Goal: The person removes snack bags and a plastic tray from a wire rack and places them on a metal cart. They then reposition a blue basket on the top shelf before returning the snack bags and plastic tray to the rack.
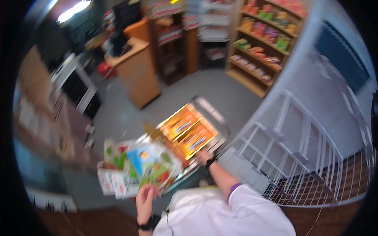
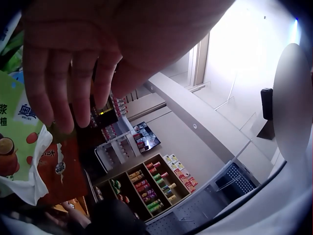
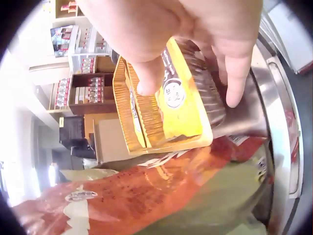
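My right hand (image 1: 202,156) is at the near side of a yellow tray (image 3: 171,146) holding rows of yellow snack packets (image 3: 176,105). In the right wrist view, the thumb reaches over the packets while the fingers hang down the tray's outer side, gripping it between them. My left hand (image 1: 146,198) is beside a pile of snack bags (image 1: 151,157), its fingers loosely extended with nothing held, as the left wrist view shows. Under that hand lies a green bag (image 2: 17,112) with a fruit picture. A long reddish-orange bag (image 3: 132,196) lies alongside the tray.
The tray and bags ride on a metal-rimmed cart (image 3: 281,122). White wire racks (image 1: 291,149) stand close on the right. Farther off are a wooden shelf (image 1: 256,84) of snacks, a wooden counter (image 1: 136,78) and drink shelves (image 1: 214,35). Grey floor (image 1: 185,84) lies between.
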Action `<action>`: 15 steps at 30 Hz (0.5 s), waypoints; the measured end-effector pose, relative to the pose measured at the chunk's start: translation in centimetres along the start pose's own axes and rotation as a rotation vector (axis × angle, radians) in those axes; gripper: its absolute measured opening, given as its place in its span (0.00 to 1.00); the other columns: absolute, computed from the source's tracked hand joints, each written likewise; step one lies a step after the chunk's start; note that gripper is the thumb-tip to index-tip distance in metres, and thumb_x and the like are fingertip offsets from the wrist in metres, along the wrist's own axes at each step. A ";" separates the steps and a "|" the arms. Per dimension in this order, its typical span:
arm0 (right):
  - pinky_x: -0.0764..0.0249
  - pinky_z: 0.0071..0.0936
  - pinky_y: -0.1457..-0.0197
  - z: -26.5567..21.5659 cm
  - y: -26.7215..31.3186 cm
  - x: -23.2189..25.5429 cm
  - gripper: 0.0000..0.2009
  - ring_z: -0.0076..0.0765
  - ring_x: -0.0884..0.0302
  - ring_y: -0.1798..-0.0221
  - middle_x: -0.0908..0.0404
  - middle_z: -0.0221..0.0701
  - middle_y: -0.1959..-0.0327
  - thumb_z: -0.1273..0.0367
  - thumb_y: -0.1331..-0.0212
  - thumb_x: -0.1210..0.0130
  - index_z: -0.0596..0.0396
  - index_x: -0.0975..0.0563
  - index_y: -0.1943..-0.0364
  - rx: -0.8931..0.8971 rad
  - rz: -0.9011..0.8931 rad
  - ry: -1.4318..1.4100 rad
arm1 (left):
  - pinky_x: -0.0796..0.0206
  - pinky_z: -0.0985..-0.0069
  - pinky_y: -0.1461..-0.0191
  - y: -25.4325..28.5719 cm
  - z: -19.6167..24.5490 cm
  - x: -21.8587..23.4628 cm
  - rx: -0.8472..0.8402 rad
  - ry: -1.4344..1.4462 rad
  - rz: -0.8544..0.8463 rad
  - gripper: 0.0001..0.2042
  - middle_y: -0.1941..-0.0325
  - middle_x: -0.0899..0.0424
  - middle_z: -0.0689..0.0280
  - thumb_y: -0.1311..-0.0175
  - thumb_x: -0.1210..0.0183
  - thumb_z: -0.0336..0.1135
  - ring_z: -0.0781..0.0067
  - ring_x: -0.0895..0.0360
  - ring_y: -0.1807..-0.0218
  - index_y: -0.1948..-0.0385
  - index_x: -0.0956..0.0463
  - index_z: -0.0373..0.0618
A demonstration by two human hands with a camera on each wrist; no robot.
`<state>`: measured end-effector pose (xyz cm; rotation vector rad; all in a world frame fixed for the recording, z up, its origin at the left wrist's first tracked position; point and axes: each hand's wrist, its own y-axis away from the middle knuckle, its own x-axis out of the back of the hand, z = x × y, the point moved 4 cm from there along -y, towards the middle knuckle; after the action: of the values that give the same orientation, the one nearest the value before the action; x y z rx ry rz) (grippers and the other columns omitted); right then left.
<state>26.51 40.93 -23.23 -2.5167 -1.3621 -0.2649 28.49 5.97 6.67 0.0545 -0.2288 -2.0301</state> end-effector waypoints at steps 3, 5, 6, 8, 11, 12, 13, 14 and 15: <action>0.26 0.34 0.54 1.9 2.7 1.1 0.14 0.39 0.23 0.64 0.21 0.33 0.68 0.69 0.52 0.45 0.49 0.25 0.57 -0.789 -0.023 -0.315 | 0.33 0.77 0.52 0.5 2.9 -1.8 0.110 0.014 -0.065 0.10 0.58 0.22 0.61 0.33 0.49 0.31 0.71 0.26 0.57 0.55 0.28 0.38; 0.23 0.28 0.70 7.9 4.0 1.0 0.12 0.28 0.22 0.72 0.21 0.28 0.73 0.61 0.45 0.44 0.50 0.23 0.61 -0.477 -0.256 -0.108 | 0.34 0.77 0.52 0.3 4.9 -3.4 0.093 -0.103 -0.172 0.11 0.57 0.23 0.63 0.32 0.49 0.35 0.72 0.28 0.56 0.55 0.28 0.39; 0.23 0.27 0.72 5.5 6.5 1.9 0.12 0.28 0.22 0.74 0.21 0.29 0.74 0.59 0.44 0.45 0.50 0.22 0.62 -0.771 -0.239 -0.253 | 0.34 0.77 0.52 0.1 5.2 -3.9 0.074 -0.141 -0.218 0.11 0.56 0.23 0.64 0.32 0.49 0.35 0.71 0.28 0.55 0.54 0.28 0.39; 0.23 0.34 0.66 4.2 9.8 4.1 0.14 0.35 0.20 0.73 0.18 0.35 0.72 0.57 0.47 0.45 0.52 0.20 0.66 -0.750 -0.286 -0.037 | 0.34 0.77 0.51 -0.7 4.9 -4.8 0.064 -0.087 -0.303 0.11 0.57 0.23 0.63 0.32 0.49 0.35 0.72 0.28 0.55 0.54 0.28 0.39; 0.25 0.41 0.58 3.0 15.6 8.2 0.17 0.46 0.20 0.66 0.18 0.42 0.67 0.55 0.48 0.47 0.55 0.20 0.66 -0.486 -0.375 0.650 | 0.35 0.77 0.51 -1.1 4.6 -6.0 0.087 -0.006 -0.424 0.11 0.59 0.23 0.63 0.33 0.48 0.34 0.73 0.27 0.55 0.54 0.28 0.39; 0.26 0.43 0.57 5.3 18.5 9.0 0.18 0.48 0.21 0.64 0.18 0.43 0.67 0.55 0.48 0.47 0.56 0.19 0.67 -0.500 -0.351 0.725 | 0.35 0.78 0.51 -1.2 4.5 -6.4 0.105 0.022 -0.472 0.11 0.61 0.22 0.63 0.33 0.48 0.34 0.73 0.27 0.56 0.54 0.28 0.39; 0.27 0.44 0.56 6.0 21.4 10.3 0.17 0.50 0.21 0.62 0.19 0.44 0.67 0.56 0.48 0.47 0.56 0.19 0.68 -0.576 -0.314 0.719 | 0.35 0.78 0.51 -1.5 4.3 -6.8 0.102 0.017 -0.503 0.11 0.61 0.22 0.63 0.33 0.48 0.34 0.73 0.27 0.56 0.54 0.28 0.39; 0.27 0.45 0.54 6.5 24.2 11.7 0.16 0.51 0.21 0.61 0.19 0.44 0.67 0.56 0.48 0.48 0.55 0.19 0.69 -0.650 -0.275 0.710 | 0.34 0.79 0.53 -1.7 4.0 -7.3 0.120 0.011 -0.546 0.11 0.61 0.23 0.64 0.33 0.48 0.34 0.74 0.27 0.57 0.54 0.28 0.39; 0.27 0.45 0.54 7.8 27.4 12.6 0.16 0.51 0.21 0.60 0.19 0.44 0.67 0.57 0.48 0.48 0.56 0.19 0.70 -0.713 -0.196 0.702 | 0.34 0.81 0.55 -1.9 3.6 -7.7 0.140 0.004 -0.588 0.11 0.62 0.23 0.65 0.33 0.48 0.33 0.75 0.27 0.58 0.54 0.28 0.39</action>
<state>56.61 38.98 -31.07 -2.3337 -1.3304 -1.7432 29.80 14.16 9.41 0.2362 -0.3867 -2.5936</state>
